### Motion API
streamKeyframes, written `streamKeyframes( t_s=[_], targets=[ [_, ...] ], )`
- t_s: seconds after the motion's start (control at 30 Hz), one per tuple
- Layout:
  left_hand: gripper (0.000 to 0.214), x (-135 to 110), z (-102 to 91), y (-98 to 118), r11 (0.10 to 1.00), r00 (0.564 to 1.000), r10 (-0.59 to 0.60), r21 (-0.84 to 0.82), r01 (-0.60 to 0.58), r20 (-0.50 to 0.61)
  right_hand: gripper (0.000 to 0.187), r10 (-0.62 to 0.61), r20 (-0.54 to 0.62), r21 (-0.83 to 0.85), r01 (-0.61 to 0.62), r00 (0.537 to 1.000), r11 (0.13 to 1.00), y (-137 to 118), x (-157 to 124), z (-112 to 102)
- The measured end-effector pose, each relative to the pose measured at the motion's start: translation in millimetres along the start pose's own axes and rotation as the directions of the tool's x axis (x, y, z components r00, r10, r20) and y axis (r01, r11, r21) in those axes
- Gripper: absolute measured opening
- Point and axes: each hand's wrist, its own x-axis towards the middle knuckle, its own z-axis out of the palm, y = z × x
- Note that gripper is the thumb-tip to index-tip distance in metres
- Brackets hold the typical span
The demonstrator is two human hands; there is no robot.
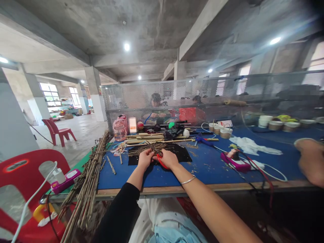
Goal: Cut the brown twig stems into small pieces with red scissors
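Observation:
My right hand (169, 158) is closed around the red-handled scissors (162, 162), whose blades point away and to the left, over a pile of thin brown twigs (165, 147). Close beside it, my left hand (145, 159) is closed in a pinch on what looks like a twig, mostly hidden by the fingers. The two hands nearly touch at the fingertips. Beneath the twigs lies a black cloth (186, 155) on the blue table (121, 180). A few short cut sticks (111, 165) lie to the left of the cloth.
A long bundle of sticks (87, 189) overhangs the table's left edge. Behind the cloth are bamboo poles (144, 141), a pink jug (120, 130) and a mesh screen (141, 92). A blue glue gun (204, 140), purple power strip (235, 163), cables and another person's blurred arm (312, 162) are right.

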Motion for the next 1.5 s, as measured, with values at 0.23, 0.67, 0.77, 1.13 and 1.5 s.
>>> streamKeyframes(
  t_s=[0.23, 0.67, 0.77, 1.13, 1.5],
  targets=[
    [0.022, 5.4, -2.2, -5.1, 1.0, 0.991, -0.029, -0.014, 0.027, -0.13, 0.057, -0.018, -0.021, 0.009, 0.018, 1.0, 1.0, -0.9, -2.0, 0.2],
    [0.024, 3.7, -3.3, -4.0, 0.996, 0.985, 0.041, 0.086, -0.027, -0.169, 0.049, -0.115, -0.084, 0.013, 0.116, 0.99, 0.993, -2.9, -2.5, -1.2],
    [0.023, 1.3, -2.2, -0.8, 0.998, 0.988, 0.027, 0.053, -0.019, -0.149, 0.049, -0.122, -0.098, 0.022, 0.125, 0.988, 0.992, -2.9, -2.6, -1.7],
    [0.04, 1.6, 1.6, -0.3, 0.992, 1.0, 0.003, -0.125, -0.007, -0.027, 0.049, -0.014, -0.05, 0.106, 0.02, 0.999, 0.994, -3.2, -4.5, -4.2],
    [0.034, 2.0, 0.1, 0.2, 0.987, 0.998, -0.012, -0.162, 0.003, -0.057, 0.055, 0.004, -0.021, 0.041, -0.003, 1.0, 0.999, -2.5, -1.8, -2.5]
  ],
)
